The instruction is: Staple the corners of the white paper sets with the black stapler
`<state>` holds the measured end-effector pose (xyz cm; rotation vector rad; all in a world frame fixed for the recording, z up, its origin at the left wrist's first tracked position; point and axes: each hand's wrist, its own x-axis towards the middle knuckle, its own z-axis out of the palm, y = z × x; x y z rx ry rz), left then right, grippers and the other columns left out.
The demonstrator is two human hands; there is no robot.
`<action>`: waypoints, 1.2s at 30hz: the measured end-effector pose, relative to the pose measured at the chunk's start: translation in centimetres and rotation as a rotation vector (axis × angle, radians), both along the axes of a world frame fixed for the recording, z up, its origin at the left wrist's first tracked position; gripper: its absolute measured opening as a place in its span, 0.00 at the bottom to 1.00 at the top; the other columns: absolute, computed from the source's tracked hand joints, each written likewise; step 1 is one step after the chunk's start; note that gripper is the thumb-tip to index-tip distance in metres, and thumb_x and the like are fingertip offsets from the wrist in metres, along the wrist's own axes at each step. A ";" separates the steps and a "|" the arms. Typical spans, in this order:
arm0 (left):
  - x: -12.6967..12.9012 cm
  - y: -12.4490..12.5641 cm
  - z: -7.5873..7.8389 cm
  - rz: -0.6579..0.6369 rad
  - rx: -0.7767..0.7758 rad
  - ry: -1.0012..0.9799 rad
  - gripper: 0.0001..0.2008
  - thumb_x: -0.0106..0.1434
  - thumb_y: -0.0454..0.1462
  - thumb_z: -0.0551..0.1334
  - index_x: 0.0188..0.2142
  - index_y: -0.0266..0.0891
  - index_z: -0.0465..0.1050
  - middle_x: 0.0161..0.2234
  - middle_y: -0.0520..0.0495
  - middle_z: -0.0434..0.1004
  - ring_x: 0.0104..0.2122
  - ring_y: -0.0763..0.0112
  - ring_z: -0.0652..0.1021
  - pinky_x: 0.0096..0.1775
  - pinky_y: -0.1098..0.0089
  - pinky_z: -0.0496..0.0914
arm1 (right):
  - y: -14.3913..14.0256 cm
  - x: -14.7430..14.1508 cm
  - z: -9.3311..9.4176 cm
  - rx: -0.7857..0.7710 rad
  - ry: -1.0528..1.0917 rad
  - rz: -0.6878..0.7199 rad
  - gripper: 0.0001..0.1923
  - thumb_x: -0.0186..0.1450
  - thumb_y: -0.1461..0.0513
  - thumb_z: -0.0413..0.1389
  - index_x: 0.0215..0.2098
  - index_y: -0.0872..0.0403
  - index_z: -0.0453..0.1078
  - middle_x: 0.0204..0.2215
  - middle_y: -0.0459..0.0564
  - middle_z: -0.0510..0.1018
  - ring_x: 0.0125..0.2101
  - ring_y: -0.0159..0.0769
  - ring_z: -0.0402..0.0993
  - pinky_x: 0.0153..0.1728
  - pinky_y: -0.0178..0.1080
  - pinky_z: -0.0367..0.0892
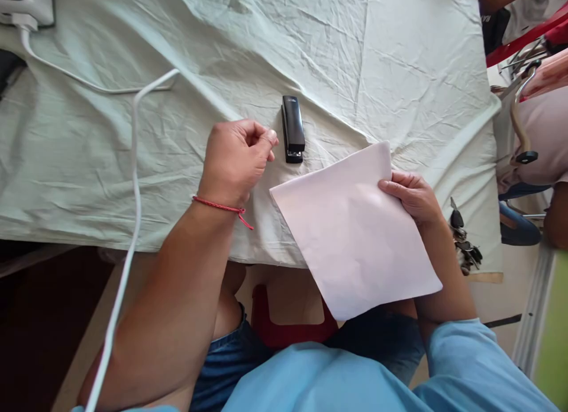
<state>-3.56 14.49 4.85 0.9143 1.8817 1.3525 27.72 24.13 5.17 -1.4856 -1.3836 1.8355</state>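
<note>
White paper (355, 234) is held by its right edge in my right hand (410, 196), with the thumb on top and the fingers underneath. It slants over the table's front edge; whether it is one sheet or a few I cannot tell. A black stapler (293, 129) lies on the cloth just beyond the paper's upper left corner. Close to the stapler's left side is my left hand (239, 154), apart from it. The thumb and fingers of that hand are pinched together, and anything between them is too small or hidden to make out.
A pale, wrinkled cloth (337, 57) covers the table. On the left, a white cable (135, 163) runs from a white device (31, 6) across my left arm. Keys (465, 246) lie by my right forearm. At the right edge, another person (532, 134) is beside the table.
</note>
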 end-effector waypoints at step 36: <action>-0.1 -0.5 1.1 -0.670 -0.286 0.180 0.14 0.60 0.46 0.62 0.25 0.41 0.80 0.24 0.49 0.73 0.27 0.67 0.71 0.31 0.67 0.59 | -0.2 -0.2 0.4 -0.012 -0.070 -0.005 0.19 0.54 0.54 0.77 0.41 0.50 0.85 0.31 0.48 0.86 0.25 0.35 0.80 0.24 0.35 0.76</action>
